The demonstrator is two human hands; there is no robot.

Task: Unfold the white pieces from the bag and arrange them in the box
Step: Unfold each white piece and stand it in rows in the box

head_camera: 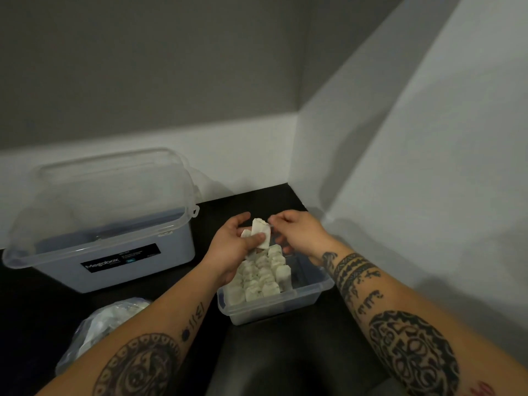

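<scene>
Mid-task: box (274, 310) roughly half filled with rows of standing pieces (263, 278), right side bare; left hand (237, 238) grips one white piece (260, 228) just above the box, right hand (297, 227) pinching its top corner; bag (105, 324) apparently holds more.

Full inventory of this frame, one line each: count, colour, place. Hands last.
large storage box: 1, grey-blue, clear lid, black label, back left.
small clear box: 1, transparent, centre, under the hands.
white pieces in box: many, white, rows in its left part.
held white piece: 1, white, between the hands.
plastic bag: 1, clear, white contents, front left.
table: 1, black, under everything.
left hand: 1, grips the held white piece.
right hand: 1, pinches its top edge.
</scene>
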